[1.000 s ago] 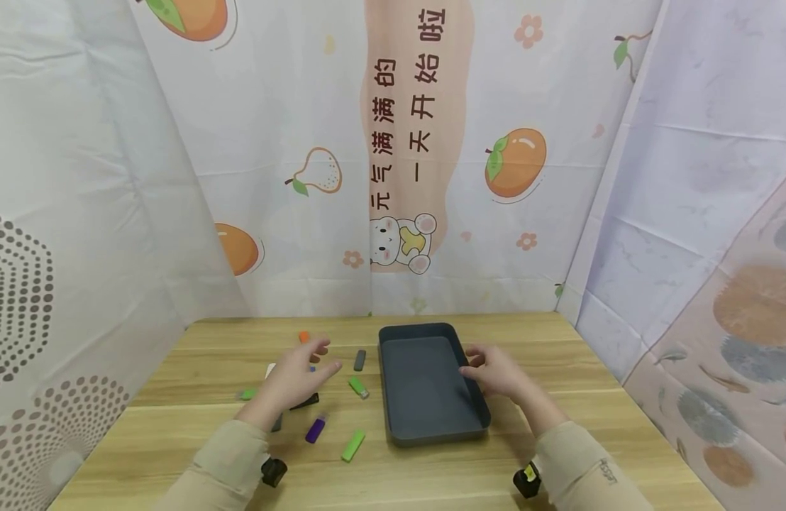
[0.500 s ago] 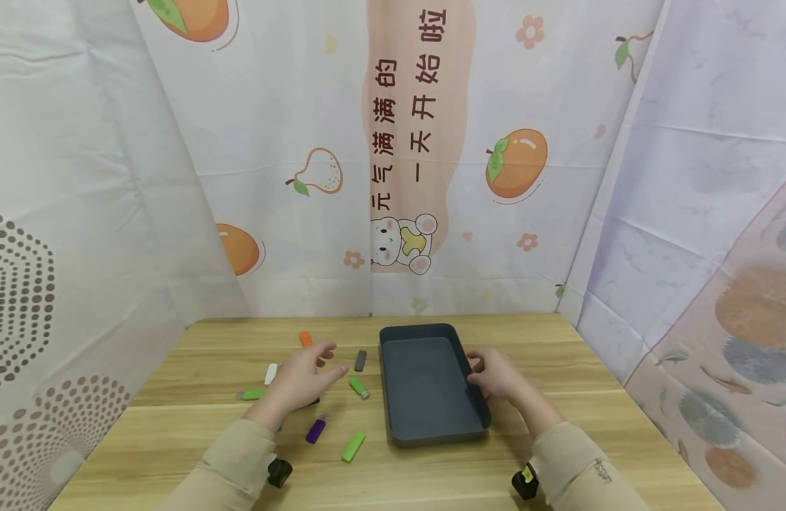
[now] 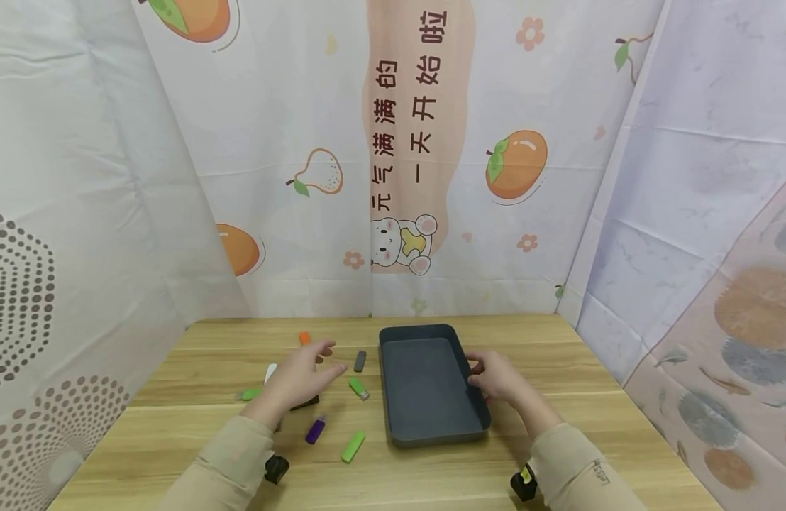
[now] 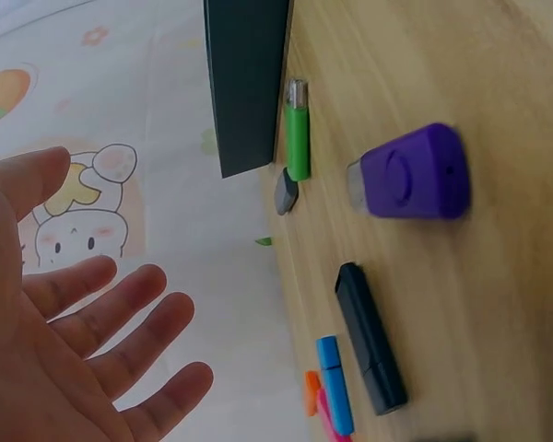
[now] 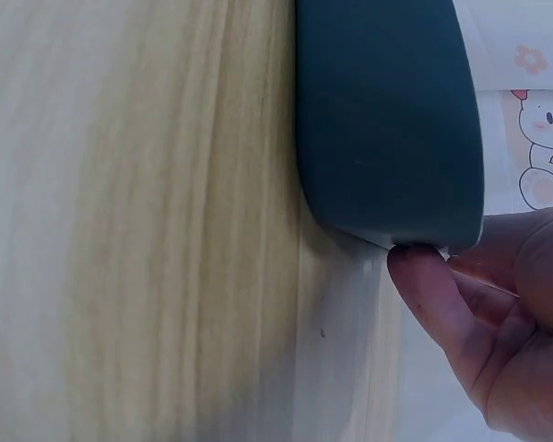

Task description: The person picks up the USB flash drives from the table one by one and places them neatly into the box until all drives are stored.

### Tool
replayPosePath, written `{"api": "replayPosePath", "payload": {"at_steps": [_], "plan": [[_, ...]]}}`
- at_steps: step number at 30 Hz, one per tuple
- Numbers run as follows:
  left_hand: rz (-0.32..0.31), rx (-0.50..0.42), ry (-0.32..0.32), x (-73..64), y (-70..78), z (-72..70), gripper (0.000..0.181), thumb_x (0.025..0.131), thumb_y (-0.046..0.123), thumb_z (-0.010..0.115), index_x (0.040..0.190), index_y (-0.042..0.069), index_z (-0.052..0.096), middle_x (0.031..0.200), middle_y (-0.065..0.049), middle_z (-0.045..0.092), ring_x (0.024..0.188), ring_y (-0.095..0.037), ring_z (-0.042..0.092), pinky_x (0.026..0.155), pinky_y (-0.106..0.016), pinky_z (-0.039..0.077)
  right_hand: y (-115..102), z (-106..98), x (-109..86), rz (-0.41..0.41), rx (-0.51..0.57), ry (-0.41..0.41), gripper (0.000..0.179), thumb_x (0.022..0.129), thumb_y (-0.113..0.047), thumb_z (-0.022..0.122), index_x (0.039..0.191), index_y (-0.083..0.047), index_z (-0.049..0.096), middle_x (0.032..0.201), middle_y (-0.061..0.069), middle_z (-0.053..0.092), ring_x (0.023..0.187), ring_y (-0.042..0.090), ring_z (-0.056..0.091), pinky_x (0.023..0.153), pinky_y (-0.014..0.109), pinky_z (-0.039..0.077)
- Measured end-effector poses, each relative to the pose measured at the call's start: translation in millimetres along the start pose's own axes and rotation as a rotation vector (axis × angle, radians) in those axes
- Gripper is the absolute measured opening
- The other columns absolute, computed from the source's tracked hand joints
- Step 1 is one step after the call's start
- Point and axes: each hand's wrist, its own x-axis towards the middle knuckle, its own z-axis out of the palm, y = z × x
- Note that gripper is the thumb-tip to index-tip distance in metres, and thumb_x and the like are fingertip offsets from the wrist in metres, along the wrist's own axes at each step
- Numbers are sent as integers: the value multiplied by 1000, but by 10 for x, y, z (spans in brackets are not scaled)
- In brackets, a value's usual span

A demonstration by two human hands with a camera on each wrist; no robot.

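Note:
A dark grey rectangular tray (image 3: 425, 390) lies on the wooden table. My right hand (image 3: 498, 376) pinches its right rim, thumb over the edge and fingers against the outer wall, as the tray's side (image 5: 392, 120) shows in the right wrist view. My left hand (image 3: 297, 376) hovers palm inward with fingers spread, holding nothing. Under and around it lie USB sticks: a purple one (image 4: 419, 173), a black one (image 4: 370, 341), a blue one (image 4: 335, 382), a grey one (image 3: 360, 361), and green ones near the tray, one of them (image 3: 358, 388) with its plug bare. The left hand hides part of this group.
An orange stick (image 3: 305, 338) lies toward the back, a white one (image 3: 271, 370) and another green one (image 3: 249, 394) at the left. A second green stick (image 3: 353, 447) lies near the front. Printed curtains (image 3: 303, 234) enclose the table's back and sides.
My right hand has settled from above the tray's right side onto its rim. The left hand has shifted slightly right, staying spread. The tray and sticks look unmoved.

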Motion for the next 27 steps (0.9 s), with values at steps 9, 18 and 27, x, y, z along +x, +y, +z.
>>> {"api": "replayPosePath", "payload": {"at_steps": [9,18,27], "plan": [[24,29,6,8,21,-101,64,96,52,66,144,10,55,134,-10,63,121,-33,60,94,-54,51,-15,-10,-13,5,11,0,57,89,10,65,144,2,53,93,12,67,56,21,61,50,41,58],[50,66,3,-8,22,-206,69,96,56,64,144,8,54,136,-12,62,122,-35,59,96,-55,50,-35,-11,-32,9,13,-5,58,88,10,66,144,3,52,92,13,67,56,21,60,50,42,58],[66,53,-16,-58,-54,-331,69,97,53,65,146,8,52,141,-16,58,122,-38,60,97,-54,50,-19,-12,-40,7,48,-12,57,90,8,66,145,3,52,90,16,67,58,23,65,51,44,58]]}}
